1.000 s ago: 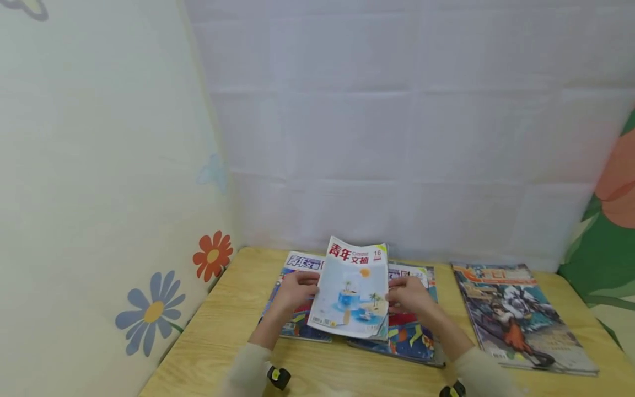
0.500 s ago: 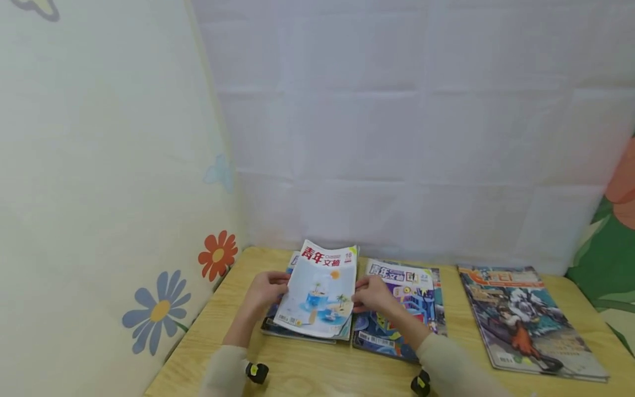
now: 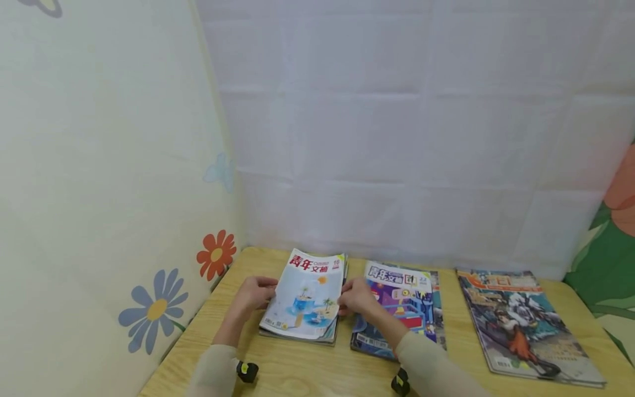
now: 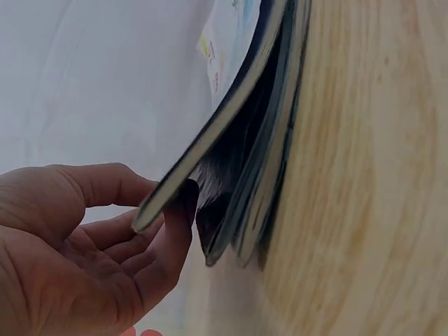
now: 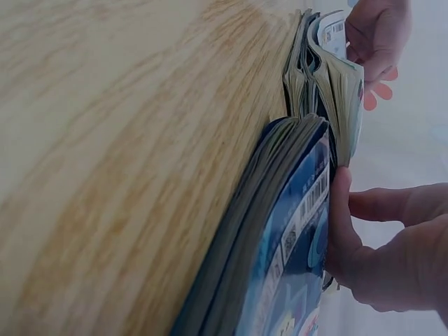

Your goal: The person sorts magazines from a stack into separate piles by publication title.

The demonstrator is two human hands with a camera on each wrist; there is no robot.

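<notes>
A pale magazine (image 3: 305, 295) with a red title and a beach picture lies over several other magazines (image 4: 269, 168), at the left of the table. My left hand (image 3: 254, 295) pinches its left edge between thumb and fingers; in the left wrist view that edge is lifted a little off the ones below. On the opposite edge, my right hand (image 3: 356, 298) holds the magazine, its thumb and fingertips at the pages in the right wrist view. Just beside that hand is a second pile topped by a purple-blue magazine (image 3: 402, 289), partly covered by the right forearm.
Farther right lies a larger magazine (image 3: 528, 325) with a painted warrior cover, seemingly on top of another. A white cloth (image 3: 377, 138) hangs behind the wooden table (image 3: 297, 369). A flower-painted wall (image 3: 124, 193) borders the left side.
Both hands have carried the pale magazine leftward and down, off the purple-blue pile and onto the left pile. It now lines up roughly with the magazines under it.
</notes>
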